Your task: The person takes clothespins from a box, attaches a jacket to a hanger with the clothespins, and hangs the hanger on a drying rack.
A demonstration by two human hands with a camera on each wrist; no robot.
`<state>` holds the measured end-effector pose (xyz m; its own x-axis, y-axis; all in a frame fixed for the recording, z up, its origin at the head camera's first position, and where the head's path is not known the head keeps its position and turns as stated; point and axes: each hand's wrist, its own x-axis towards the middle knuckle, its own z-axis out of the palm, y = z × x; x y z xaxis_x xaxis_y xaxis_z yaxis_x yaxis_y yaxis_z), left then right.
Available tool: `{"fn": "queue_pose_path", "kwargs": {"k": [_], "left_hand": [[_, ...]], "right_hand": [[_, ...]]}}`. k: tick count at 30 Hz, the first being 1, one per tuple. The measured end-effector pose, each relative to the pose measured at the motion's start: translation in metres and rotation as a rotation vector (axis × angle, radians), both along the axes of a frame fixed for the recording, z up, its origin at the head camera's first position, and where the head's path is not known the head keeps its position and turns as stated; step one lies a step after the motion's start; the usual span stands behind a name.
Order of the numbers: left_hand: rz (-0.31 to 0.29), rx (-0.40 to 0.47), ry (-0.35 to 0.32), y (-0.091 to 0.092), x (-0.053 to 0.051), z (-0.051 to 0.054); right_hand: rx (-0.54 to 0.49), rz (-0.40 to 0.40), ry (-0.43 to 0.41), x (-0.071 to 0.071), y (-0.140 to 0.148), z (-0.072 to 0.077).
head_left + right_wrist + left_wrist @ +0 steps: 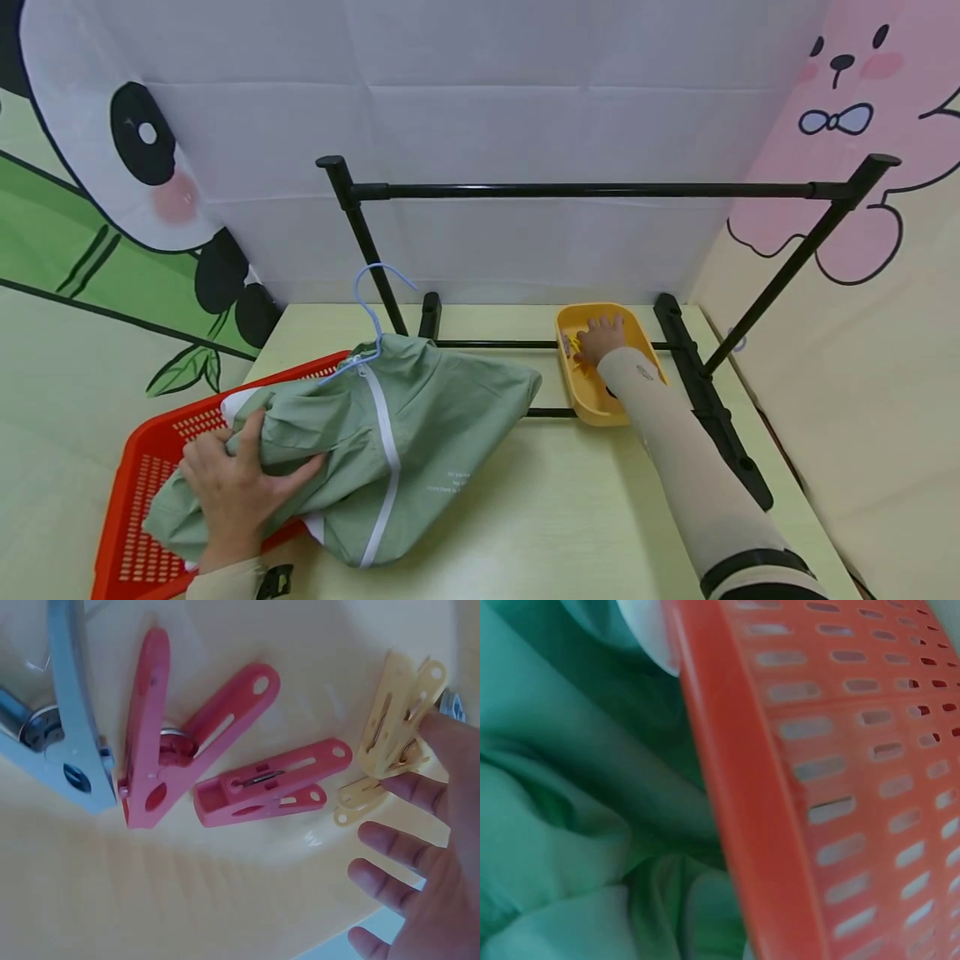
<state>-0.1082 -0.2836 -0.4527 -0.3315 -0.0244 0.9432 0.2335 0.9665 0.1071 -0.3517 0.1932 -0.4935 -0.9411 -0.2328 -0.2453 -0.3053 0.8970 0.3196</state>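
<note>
A light green jacket (442,433) with a white zipper lies partly over the red basket (138,467), a blue hanger (371,304) at its collar. My left hand (236,487) rests on the jacket with thumb and fingers spread; the left wrist view shows only green cloth (570,787) and the basket's rim (739,795). Inside the yellow tray (600,412), my right hand (602,337) has its fingers extended. Its thumb and index fingertips are at a yellow clothespin (390,712); a firm pinch is not clear. Beside it lie pink clothespins (274,780) and a blue clothespin (75,727).
A black clothes rack (592,191) stands on the pale table (540,517), its lower bars crossing near the yellow tray. A white cloth with cartoon figures (487,108) hangs behind. The red basket occupies the left side.
</note>
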Motion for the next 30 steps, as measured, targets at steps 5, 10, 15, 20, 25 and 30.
{"fn": "queue_pose_path", "kwargs": {"k": [5,10,15,20,25,30], "left_hand": [[-0.003,0.007,-0.027,-0.001,0.001,-0.002],[-0.002,0.003,-0.034,-0.002,0.001,-0.003],[-0.003,0.0,-0.018,0.0,0.0,-0.001],[-0.005,-0.005,-0.01,0.001,-0.001,0.0],[-0.007,-0.005,-0.011,0.001,-0.001,0.001],[-0.002,-0.006,-0.005,0.001,0.0,0.0]], "right_hand": [[-0.029,0.0,-0.003,-0.001,0.002,-0.004],[-0.028,0.014,0.012,-0.005,0.006,-0.008],[-0.042,0.016,0.041,-0.003,0.007,-0.008],[-0.049,0.017,0.06,-0.001,0.007,-0.004],[-0.091,0.01,0.05,0.002,0.007,0.004],[-0.128,0.007,0.05,0.003,0.006,0.009]]}}
